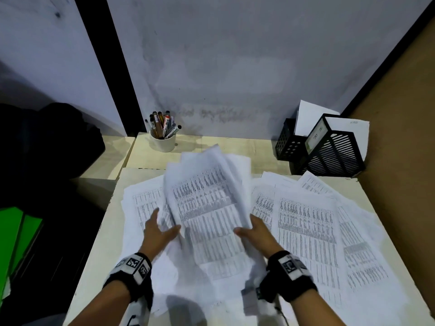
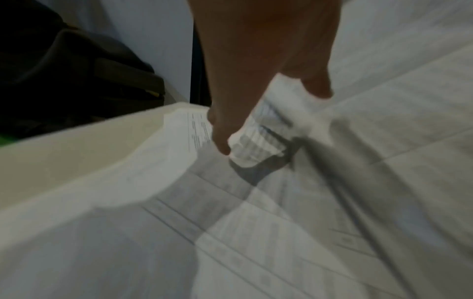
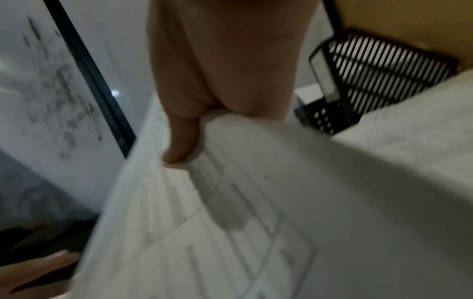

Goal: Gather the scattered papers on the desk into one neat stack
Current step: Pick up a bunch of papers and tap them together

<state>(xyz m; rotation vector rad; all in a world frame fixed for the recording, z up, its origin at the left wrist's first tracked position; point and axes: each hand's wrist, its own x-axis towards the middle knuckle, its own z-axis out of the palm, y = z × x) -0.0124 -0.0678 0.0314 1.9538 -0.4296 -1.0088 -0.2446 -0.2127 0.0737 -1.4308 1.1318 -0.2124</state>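
Observation:
Printed white sheets lie scattered over a pale desk [image 1: 103, 243]. A bundle of papers [image 1: 209, 203] is lifted and tilted above the desk's middle, blurred. My left hand [image 1: 164, 227] pinches its left edge; in the left wrist view the left hand [image 2: 268, 117] has the edges of several sheets [image 2: 258, 139] between thumb and fingers. My right hand [image 1: 247, 228] grips the right edge. The right wrist view shows the right hand [image 3: 189, 125] with its thumb on top of the bundle [image 3: 230, 202] and its fingers hidden beneath. Loose sheets [image 1: 306, 227] fan out to the right, others [image 1: 141, 203] to the left.
A white cup of pens [image 1: 162, 140] stands at the back left of the desk. Black file holders [image 1: 329, 149] with paper in them stand at the back right, by a brown partition [image 1: 400, 114]. A dark bag [image 1: 47, 137] and green folders [image 1: 14, 231] lie off the left edge.

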